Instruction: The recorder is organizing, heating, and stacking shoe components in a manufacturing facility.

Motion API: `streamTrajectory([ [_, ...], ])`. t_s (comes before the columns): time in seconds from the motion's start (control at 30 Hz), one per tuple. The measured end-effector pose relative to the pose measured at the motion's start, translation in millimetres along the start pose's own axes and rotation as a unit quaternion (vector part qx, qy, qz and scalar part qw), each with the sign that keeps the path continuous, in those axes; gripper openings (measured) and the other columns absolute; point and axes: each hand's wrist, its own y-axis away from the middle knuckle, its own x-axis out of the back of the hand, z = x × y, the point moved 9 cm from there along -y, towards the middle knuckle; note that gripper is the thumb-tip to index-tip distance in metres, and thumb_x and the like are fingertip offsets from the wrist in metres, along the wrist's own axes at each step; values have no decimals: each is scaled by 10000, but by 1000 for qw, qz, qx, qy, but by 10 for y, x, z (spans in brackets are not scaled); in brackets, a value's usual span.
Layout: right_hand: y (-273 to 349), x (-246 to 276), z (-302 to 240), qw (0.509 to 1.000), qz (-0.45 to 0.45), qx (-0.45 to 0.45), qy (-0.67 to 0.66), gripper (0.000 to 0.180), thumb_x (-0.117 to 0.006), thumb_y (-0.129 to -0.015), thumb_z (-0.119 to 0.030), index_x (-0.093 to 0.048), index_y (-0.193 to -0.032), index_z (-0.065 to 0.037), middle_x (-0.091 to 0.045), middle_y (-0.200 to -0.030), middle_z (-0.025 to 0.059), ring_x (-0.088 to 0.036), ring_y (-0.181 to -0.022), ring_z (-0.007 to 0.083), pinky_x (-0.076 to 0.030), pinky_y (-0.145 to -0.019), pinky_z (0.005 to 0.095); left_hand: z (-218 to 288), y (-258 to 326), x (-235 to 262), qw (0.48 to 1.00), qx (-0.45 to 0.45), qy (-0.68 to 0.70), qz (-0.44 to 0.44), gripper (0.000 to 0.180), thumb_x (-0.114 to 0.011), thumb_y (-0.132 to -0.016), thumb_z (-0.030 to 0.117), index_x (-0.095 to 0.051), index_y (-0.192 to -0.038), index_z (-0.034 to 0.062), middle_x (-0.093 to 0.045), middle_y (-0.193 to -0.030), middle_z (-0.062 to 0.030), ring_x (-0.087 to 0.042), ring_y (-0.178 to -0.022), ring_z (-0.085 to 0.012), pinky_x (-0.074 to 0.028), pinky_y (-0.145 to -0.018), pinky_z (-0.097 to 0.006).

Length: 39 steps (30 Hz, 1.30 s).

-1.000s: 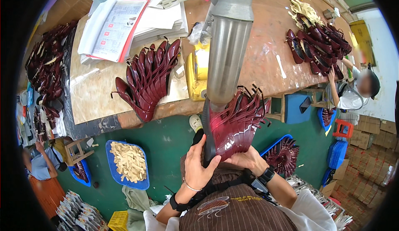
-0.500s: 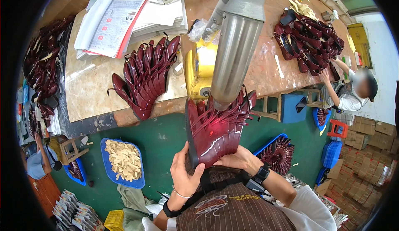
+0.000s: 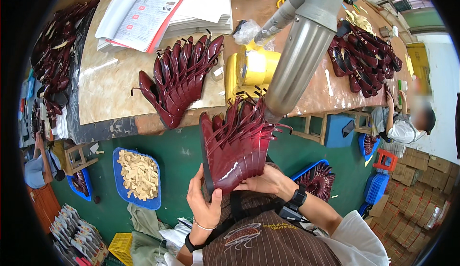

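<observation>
A nested row of glossy burgundy strappy shoes [image 3: 235, 163] is held between my two hands, tilted up over my lap. My left hand [image 3: 203, 206] grips the dark-soled left end, thumb in front. My right hand [image 3: 268, 182] supports the row from below at its right side, its fingers partly hidden by the shoes. Just above the right end of the row is the mouth of a metal hot-air nozzle [image 3: 304, 65]; a red glow lies on the shoes below it. Thin straps stick out along the upper edge of the row.
A second shoe row [image 3: 179, 81] lies on the workbench [image 3: 112, 91] beside papers [image 3: 143, 14] and a yellow machine [image 3: 258, 67]. A shoe pile [image 3: 366, 57] sits near a co-worker [image 3: 407, 127] at right. Blue tubs [image 3: 116, 182] stand on the green floor.
The held shoes have shifted left relative to the nozzle, which now sits at their right end instead of over their middle. The co-worker's hands have moved off the shoe pile.
</observation>
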Motion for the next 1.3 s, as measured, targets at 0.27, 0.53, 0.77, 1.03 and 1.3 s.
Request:
streamTrajectory([
  [0.27,11,3,47,999,51,7,6,383,-380,-984,-225,-451,-1297,-17,-495,-1320,165,-477,-1213,326,-369,-1047,516,-89,-26,28,1000,27,1,5,636,-550,-885,425,-487,-1222,-111,-592,-1101,-262,-596,-1010,-361,-451,-880,-383],
  [0.53,138,-57,-164,996,56,73,8,376,-335,-991,-201,-439,-1303,-19,-462,-1354,158,-439,-1249,325,-358,-1055,512,-92,-241,-214,998,46,-13,-44,518,-471,-934,374,-529,-1177,-79,-604,-1045,-271,-602,-948,-399,-457,-833,-389],
  [0.77,87,-93,-201,994,61,86,30,385,-329,-994,-238,-439,-1302,-34,-462,-1356,149,-445,-1247,321,-332,-1065,521,-77,-327,-195,997,65,-23,-37,517,-422,-958,388,-537,-1155,-76,-645,-931,-232,-636,-849,-334,-472,-756,-371],
  [1.03,-36,-195,3,997,53,40,45,345,-355,-977,-163,-457,-1277,-27,-495,-1304,136,-476,-1198,310,-379,-1039,496,-71,-84,116,996,54,-39,61,533,-381,-967,417,-542,-1091,-76,-648,-850,-163,-588,-742,-205,-453,-683,-324],
  [1.3,11,-65,-3,997,39,41,55,381,-379,-983,-237,-451,-1289,-22,-477,-1337,166,-467,-1223,329,-357,-1053,508,-54,-78,21,997,51,-23,59,548,-412,-952,425,-538,-1127,-79,-654,-862,-177,-609,-757,-232,-464,-701,-336],
])
